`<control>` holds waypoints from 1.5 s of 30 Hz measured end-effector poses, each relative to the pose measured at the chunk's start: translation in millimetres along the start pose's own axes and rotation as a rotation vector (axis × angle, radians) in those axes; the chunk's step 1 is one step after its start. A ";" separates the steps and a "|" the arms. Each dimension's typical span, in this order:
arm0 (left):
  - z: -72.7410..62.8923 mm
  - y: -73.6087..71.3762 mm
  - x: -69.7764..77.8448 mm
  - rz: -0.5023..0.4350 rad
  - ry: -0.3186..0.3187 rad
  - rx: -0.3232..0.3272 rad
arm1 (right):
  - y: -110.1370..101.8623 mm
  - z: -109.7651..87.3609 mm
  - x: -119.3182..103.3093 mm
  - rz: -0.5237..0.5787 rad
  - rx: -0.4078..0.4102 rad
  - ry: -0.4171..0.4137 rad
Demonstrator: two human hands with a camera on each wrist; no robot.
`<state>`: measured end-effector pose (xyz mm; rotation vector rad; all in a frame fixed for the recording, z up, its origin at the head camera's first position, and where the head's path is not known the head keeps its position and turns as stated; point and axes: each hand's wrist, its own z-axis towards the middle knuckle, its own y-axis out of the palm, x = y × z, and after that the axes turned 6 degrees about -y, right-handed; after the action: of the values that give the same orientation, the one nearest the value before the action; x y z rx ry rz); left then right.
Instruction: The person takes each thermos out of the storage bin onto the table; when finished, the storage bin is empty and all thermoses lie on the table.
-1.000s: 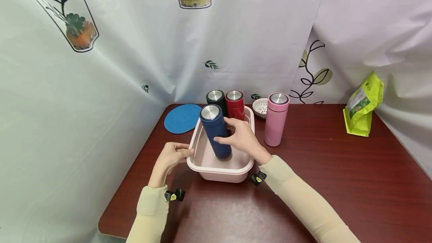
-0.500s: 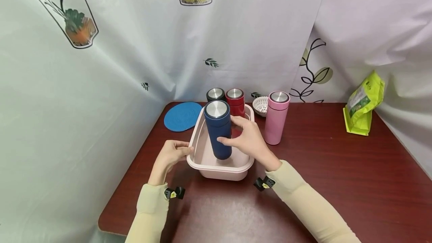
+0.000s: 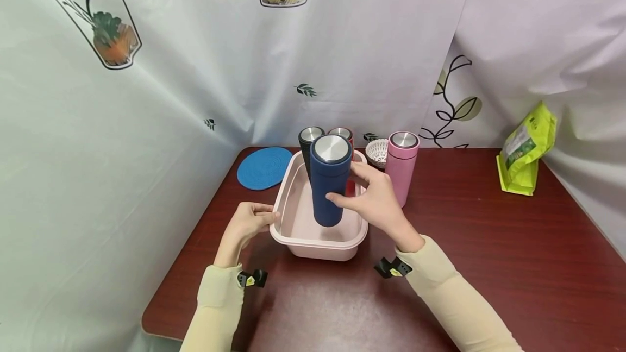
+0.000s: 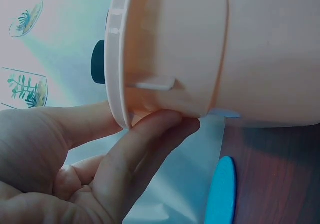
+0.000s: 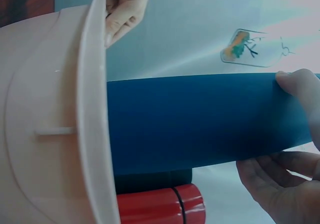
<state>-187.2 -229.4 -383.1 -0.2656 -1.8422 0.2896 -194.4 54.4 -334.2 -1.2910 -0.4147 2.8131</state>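
Observation:
My right hand (image 3: 379,197) grips a dark blue thermos bottle (image 3: 329,192) with a silver-topped lid, thumb on its near side and fingers round the right. The bottle stands nearly upright over a pale pink plastic basin (image 3: 293,243); in the right wrist view its lower end is hidden behind the basin's rim. At the basin's left rim, my left hand (image 3: 246,227) pinches the edge between thumb and fingers. Behind the blue bottle, a black thermos (image 3: 311,134) and a red thermos (image 3: 342,132) stand in the basin, partly hidden by it.
A pink thermos (image 3: 402,170) stands on the table just right of the basin. Behind it sits a small white woven basket (image 3: 377,153). A round blue mat (image 3: 264,168) lies at the back left, and a lime-green bag (image 3: 527,151) stands at the back right.
The right hand has raised the blue thermos and moved it to the right, and the bottle is straighter than before. It now covers most of the red thermos. The left hand stays at the rim.

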 end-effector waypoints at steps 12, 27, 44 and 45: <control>-0.9 -0.9 3.4 0.018 -0.005 0.005 | -20.0 -9.0 -12.4 0.060 0.092 -0.094; 0.3 0.1 0.6 0.011 0.001 -0.005 | -49.9 -19.5 -26.1 -0.134 0.201 -0.132; -0.5 -1.2 1.3 0.002 -0.003 -0.014 | -78.5 -41.9 -15.3 -0.357 0.288 -0.081; -0.2 -1.3 1.5 0.002 -0.003 -0.014 | -79.5 -43.1 -14.9 -0.365 0.293 -0.077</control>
<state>-187.5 -230.1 -381.3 -0.2766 -1.8472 0.2790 -159.7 139.3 -330.4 -0.9421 -0.2021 2.5044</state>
